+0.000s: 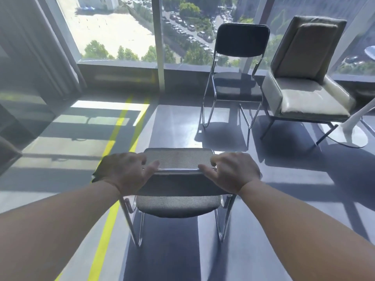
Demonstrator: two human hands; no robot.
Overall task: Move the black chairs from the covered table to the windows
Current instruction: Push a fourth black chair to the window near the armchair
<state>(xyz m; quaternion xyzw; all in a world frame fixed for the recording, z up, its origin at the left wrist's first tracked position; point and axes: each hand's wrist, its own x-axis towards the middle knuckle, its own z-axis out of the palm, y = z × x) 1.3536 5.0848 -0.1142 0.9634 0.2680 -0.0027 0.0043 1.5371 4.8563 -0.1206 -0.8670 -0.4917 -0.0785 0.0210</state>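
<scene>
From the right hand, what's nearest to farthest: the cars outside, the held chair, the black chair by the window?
1. Held chair, gripped by the right hand.
2. Black chair by the window, ahead.
3. Parked cars, outside, far below.

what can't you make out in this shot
Covered table: nowhere in the head view.
Fingertips of the left hand and right hand: curled out of sight over the backrest of the held black chair.
White pedestal base: its top is cut off by the right edge.
Dark object: cropped by the left edge, blurred.
</scene>
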